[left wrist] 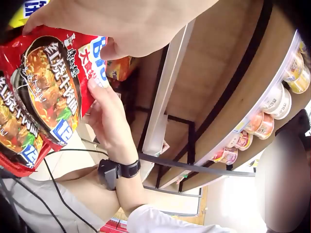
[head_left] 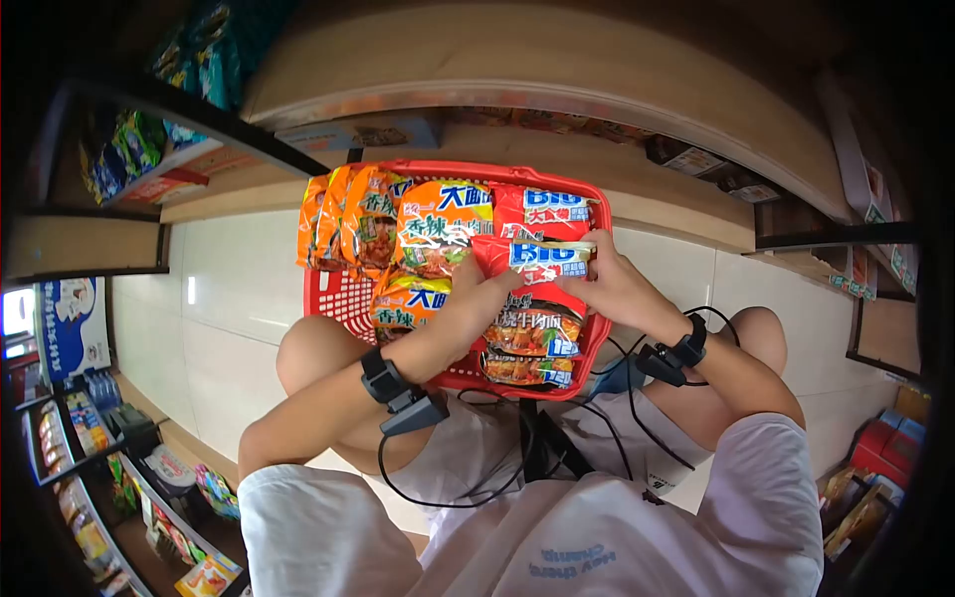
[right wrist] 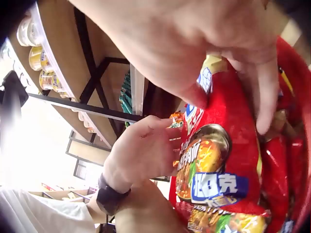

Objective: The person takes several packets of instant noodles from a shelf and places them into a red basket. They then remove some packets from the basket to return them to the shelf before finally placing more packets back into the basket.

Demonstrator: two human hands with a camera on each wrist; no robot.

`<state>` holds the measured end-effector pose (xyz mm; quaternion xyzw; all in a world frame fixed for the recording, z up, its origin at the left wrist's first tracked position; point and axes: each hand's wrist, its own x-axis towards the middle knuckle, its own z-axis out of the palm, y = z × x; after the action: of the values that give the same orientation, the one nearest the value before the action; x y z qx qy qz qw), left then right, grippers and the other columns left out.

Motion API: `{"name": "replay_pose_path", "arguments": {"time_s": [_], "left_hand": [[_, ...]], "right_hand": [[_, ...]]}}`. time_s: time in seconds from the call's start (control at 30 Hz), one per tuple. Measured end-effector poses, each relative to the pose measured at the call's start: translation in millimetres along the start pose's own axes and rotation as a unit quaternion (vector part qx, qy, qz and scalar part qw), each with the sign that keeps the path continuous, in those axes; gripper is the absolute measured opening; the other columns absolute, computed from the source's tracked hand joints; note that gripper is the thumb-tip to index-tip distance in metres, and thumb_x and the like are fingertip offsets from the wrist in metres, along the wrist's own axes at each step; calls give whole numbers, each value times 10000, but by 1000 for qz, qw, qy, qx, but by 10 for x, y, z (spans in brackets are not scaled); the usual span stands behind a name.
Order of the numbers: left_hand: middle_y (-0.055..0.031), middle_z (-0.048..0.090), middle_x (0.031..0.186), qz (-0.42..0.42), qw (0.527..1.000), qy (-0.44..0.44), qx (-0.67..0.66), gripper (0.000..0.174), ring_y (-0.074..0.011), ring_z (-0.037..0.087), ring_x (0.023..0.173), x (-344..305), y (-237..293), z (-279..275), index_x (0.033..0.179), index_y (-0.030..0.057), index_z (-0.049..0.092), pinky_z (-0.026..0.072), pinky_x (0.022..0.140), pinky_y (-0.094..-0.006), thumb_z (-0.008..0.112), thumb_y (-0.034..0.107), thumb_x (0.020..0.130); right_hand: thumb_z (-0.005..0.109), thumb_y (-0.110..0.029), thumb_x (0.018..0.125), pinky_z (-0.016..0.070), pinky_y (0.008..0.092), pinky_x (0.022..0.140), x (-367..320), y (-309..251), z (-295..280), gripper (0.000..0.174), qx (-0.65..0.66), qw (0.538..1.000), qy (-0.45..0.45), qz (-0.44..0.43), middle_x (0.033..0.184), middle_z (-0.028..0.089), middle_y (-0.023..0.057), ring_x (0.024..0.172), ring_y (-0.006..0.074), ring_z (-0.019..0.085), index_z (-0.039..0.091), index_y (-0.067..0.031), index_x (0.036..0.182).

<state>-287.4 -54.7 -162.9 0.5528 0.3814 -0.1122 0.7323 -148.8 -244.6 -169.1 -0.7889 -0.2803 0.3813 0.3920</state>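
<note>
A red instant noodle packet (head_left: 545,269) lies uppermost among the red packets on the right side of a red shopping basket (head_left: 333,301). My left hand (head_left: 468,310) holds its left side, thumb over the front. At the opposite side, my right hand (head_left: 625,291) pinches the packet; in the right wrist view its thumb and fingers lie on either side of the red wrapper (right wrist: 233,121). The left wrist view shows the bowl picture on the packet (left wrist: 51,77) between both hands. Orange noodle packets (head_left: 423,234) stand in the basket's left half, next to my left hand.
The basket sits on the tiled floor (head_left: 239,289) between the person's knees. Right behind it runs a low wooden shelf (head_left: 676,209) with boxed goods. Cup noodles (left wrist: 277,102) line another shelf. Black cables (head_left: 627,418) hang from the wrist cameras across the lap.
</note>
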Motion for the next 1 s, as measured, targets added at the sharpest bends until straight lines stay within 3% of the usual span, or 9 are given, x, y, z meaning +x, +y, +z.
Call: {"name": "replay_pose_path", "arguments": {"time_s": [0.13,0.23,0.43,0.47,0.57,0.63,0.7,0.77,1.0], "left_hand": [[-176,486,1330,55,996,55,54,710,-234,531,1204,-12,-73,-6,1462,-25,278,482,982,-354,650,177,891],[-177,430,1346,77,988,96,93,754,-240,506,1215,-35,-69,-19,1484,-10,245,461,999,-347,661,177,884],[-153,442,1298,90,989,93,70,670,-209,523,1154,-179,113,-6,1454,24,300,444,992,-310,648,163,898],[-143,460,1284,90,989,95,63,636,-196,530,1139,-210,145,-3,1442,29,323,446,980,-299,640,157,905],[-88,549,1184,88,993,83,-15,428,-152,551,1073,-309,304,-3,1317,22,487,439,936,-278,618,136,925],[-49,668,998,118,989,48,-78,159,-106,574,952,-314,324,-5,1000,17,666,443,823,-259,577,143,965],[-62,676,889,76,991,-48,-98,289,-133,600,831,-305,326,-26,904,34,674,453,772,-255,539,264,1016],[-10,525,621,32,992,-70,-101,427,-112,457,555,-346,332,30,713,74,580,349,542,-244,501,333,1044],[38,372,552,44,983,-128,-120,512,-76,258,473,-463,417,32,669,106,498,189,475,-268,428,457,1035]], "right_hand": [[689,-303,889,540,482,731,-74,-374,-190,556,-224,974,-24,10,853,681,254,810,411,693,440,35,1253],[694,-326,897,502,441,597,-44,-298,-201,489,-275,954,94,-68,668,648,165,654,361,670,496,-19,1222],[682,-243,930,472,340,540,150,-392,-439,286,-122,986,94,-59,635,633,116,571,202,633,595,0,1053],[661,-199,954,459,282,558,174,-416,-449,217,-91,990,94,-56,669,642,65,596,109,595,612,7,1001],[636,-187,974,463,261,599,334,-256,-432,190,-2,993,78,-84,731,648,24,659,81,596,615,2,972],[606,-200,996,451,242,633,364,-349,-432,229,72,995,57,-44,722,613,3,679,74,573,612,-22,852],[563,-283,1019,391,260,561,373,-430,-399,370,128,988,61,-65,630,541,-6,586,84,492,549,-57,727],[524,-321,1038,364,254,553,377,-508,-360,421,199,976,52,-65,610,498,-12,566,87,460,495,-80,694],[462,-368,1064,331,248,567,326,-737,-272,441,265,962,18,-62,603,405,-25,571,88,407,446,-103,712]]}}
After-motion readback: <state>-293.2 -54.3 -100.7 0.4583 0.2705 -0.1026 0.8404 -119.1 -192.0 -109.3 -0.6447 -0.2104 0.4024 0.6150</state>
